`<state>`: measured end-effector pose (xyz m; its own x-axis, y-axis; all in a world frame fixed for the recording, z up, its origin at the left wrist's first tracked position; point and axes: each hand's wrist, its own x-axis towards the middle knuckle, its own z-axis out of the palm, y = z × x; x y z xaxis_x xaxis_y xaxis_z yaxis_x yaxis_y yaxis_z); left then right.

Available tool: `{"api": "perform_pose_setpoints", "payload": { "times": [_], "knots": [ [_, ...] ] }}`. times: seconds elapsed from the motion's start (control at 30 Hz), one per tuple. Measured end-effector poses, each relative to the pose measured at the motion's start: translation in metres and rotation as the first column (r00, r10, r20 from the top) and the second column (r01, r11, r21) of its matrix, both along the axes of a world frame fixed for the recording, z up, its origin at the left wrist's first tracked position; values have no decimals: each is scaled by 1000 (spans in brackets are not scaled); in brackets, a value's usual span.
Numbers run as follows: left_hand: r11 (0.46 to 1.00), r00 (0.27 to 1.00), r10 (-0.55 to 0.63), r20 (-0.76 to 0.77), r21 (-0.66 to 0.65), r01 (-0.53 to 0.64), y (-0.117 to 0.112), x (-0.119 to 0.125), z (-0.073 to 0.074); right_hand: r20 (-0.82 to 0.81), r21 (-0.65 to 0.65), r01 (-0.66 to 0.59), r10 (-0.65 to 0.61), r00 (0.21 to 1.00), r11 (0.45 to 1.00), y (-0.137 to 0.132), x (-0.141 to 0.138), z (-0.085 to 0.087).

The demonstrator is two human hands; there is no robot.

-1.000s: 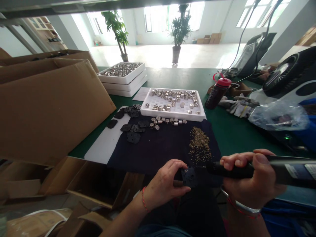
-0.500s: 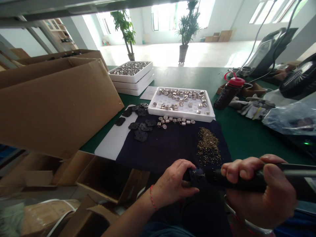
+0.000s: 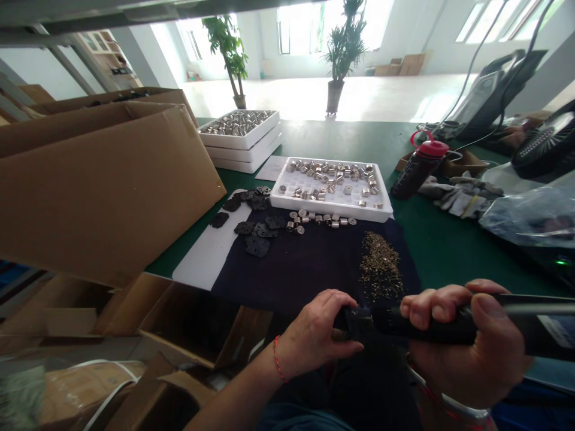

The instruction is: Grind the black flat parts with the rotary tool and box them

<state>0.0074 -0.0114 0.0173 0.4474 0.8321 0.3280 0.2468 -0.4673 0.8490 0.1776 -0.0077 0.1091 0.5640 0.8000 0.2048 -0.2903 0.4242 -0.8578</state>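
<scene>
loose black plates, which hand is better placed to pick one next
Left hand, probably: nearer the black plates, though holding a dark part; the right hand grips a black tool farther away.

One left hand [image 3: 317,332] is gripping one dark blocky part [image 3: 358,324], one right hand [image 3: 469,347] one black cylindrical tool [image 3: 431,328]. Four white rectangular trays [image 3: 332,208] are lying, three stacked. One dark red-lidded bottle [image 3: 415,172] and two green potted plants [image 3: 344,49] are standing. Silver metal cylinders [image 3: 347,190] and flat black plates [image 3: 257,246] are overlapping beyond counting.
</scene>
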Motion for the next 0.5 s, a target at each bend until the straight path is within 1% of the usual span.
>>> {"api": "perform_pose_setpoints", "payload": {
  "times": [0.27, 0.4, 0.5],
  "knots": [
    [1000, 1000, 7, -2, -10, -7, 0, 0, 1, 43, 45, -24, 23, 999, 999, -1, 0, -3],
    [999, 1000, 11, -14, -36, -12, -1, 1, 1, 92, 63, -41, 35, 995, 997, -1, -6, 0],
    [999, 1000, 13, -26, -44, -14, -1, 1, 2, 136, 110, -70, 55, 989, 991, -2, -14, 3]
  ]
}}
